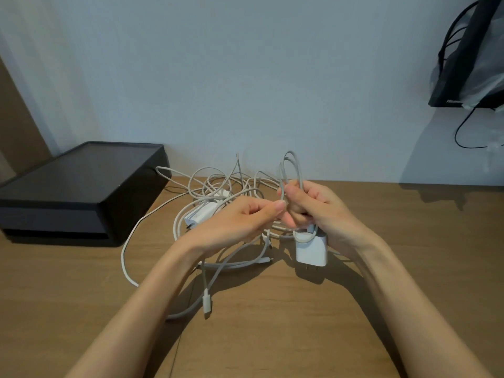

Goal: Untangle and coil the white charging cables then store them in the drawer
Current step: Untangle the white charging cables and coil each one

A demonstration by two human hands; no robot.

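Right hand (pixel 313 208) grips looped white charging cable (pixel 291 170) with white plastic charger block (pixel 312 249) hanging below; left hand (pixel 240 219) pinches a strand. Tangled white cables (pixel 218 192) lie on wooden table (pixel 409 268) beside black drawer box (pixel 81 192).

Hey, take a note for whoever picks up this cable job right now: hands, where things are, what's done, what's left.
Right hand grips a part-wound coil; its white charger hangs below the fist.
Left hand pinches that coil beside the right thumb.
A tangle of white cables, a second charger in it, lies on the table.
Black drawer box sits at left, apparently closed.
Done: a few loops of one cable.
Left: finish it, free and coil the others, store everything.
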